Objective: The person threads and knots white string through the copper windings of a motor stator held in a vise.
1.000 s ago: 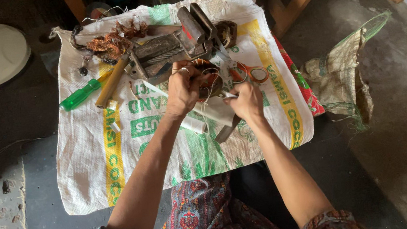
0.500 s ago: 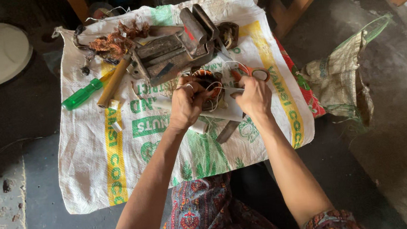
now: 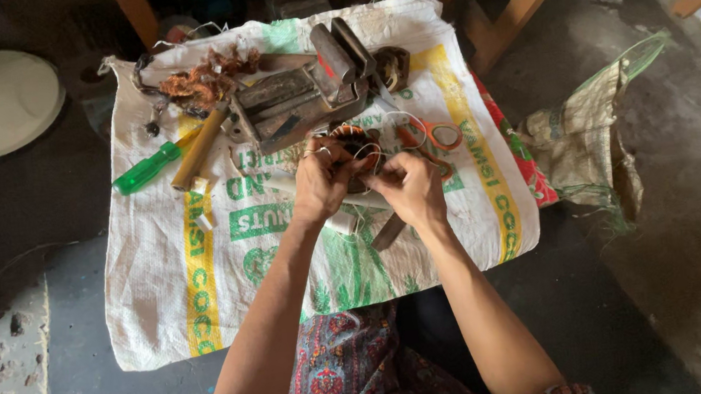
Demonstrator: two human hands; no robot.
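Both hands (image 3: 366, 183) grip a copper-wound coil (image 3: 353, 139) above the sack (image 3: 160, 267).

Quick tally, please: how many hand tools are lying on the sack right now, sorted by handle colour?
Green-handled screwdriver: 1
Wooden-handled tool: 1
Orange-handled scissors: 1
Total: 3
Both hands, left and right, hold a copper wire coil over the sack.
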